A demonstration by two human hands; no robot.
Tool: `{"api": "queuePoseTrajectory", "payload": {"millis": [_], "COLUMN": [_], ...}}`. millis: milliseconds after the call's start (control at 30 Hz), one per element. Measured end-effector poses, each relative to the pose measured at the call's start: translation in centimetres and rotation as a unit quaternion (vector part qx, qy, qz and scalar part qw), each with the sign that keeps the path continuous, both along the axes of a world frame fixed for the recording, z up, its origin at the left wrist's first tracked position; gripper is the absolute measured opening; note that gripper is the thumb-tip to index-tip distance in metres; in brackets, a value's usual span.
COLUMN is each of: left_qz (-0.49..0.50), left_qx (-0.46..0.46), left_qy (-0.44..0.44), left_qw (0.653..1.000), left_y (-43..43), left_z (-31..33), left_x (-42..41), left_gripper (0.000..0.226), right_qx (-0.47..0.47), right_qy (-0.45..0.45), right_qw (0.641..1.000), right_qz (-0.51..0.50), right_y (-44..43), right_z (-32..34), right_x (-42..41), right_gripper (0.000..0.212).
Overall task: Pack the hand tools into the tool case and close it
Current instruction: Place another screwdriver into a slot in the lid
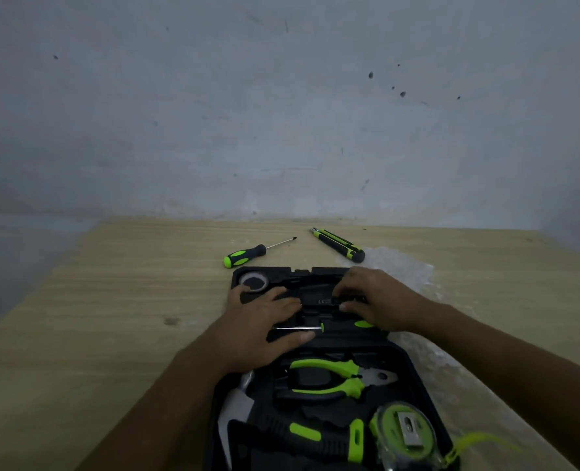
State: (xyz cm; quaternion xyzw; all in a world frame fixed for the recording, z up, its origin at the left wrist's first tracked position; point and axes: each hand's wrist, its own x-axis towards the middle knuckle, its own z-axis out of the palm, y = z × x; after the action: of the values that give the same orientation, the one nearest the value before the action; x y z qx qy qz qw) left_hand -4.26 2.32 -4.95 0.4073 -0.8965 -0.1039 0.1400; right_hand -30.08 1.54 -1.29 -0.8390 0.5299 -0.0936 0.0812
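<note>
Wooden worktop (111, 300) is carrying the black tool case (417, 375), lying open w/ its long axis running from near edge toward far edge. Left hand (264, 321) is pressing flat, fingers spread, on the case's far half; right hand (373, 300) is pinching a small dark part there, can't tell what. Pliers (329, 379), jaws pointing right, and tape measure (405, 433) are sitting in the near half. Utility knife (337, 244) and screwdriver (247, 254), tip pointing far-right, are lying near the far edge, apart from the case.
</note>
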Motion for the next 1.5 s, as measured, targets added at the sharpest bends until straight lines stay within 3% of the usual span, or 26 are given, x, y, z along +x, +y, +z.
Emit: {"api": "queuePoseTrajectory", "payload": {"millis": [167,500,600,800,1233,1500], "left_qz": [0.022,0.035,0.038,0.037,0.028,0.014], "left_qx": [0.038,0.008,0.005,-0.012,0.001,-0.001], "left_qy": [-0.035,-0.035,-0.041,-0.049,-0.068,-0.077], "left_qw": [0.998,0.999,0.998,0.998,0.997,0.997], "left_y": [0.8,1.2,1.3,1.4,1.7,1.6], "left_z": [0.2,0.0,0.1,0.2,0.2,0.1], "left_x": [-1.4,-2.0,-2.1,-2.2,-2.2,-2.3], "left_gripper": [0.072,0.068,0.075,0.070,0.071,0.071], "right_qx": [0.001,0.064,0.100,0.156,0.124,0.131], "right_qy": [0.001,0.003,0.014,0.019,0.037,0.048], "right_qw": [1.000,0.998,0.994,0.987,0.992,0.990], "right_qz": [-0.005,-0.021,-0.027,-0.040,0.010,0.017], "right_y": [-0.5,-1.5,-2.1,-3.4,-1.6,-2.0], "right_z": [0.3,1.0,1.4,2.5,1.6,1.9], "right_x": [0.1,0.5,0.8,1.0,0.0,0.0], "right_gripper": [0.026,0.021,0.022,0.028,0.028,0.016]}}
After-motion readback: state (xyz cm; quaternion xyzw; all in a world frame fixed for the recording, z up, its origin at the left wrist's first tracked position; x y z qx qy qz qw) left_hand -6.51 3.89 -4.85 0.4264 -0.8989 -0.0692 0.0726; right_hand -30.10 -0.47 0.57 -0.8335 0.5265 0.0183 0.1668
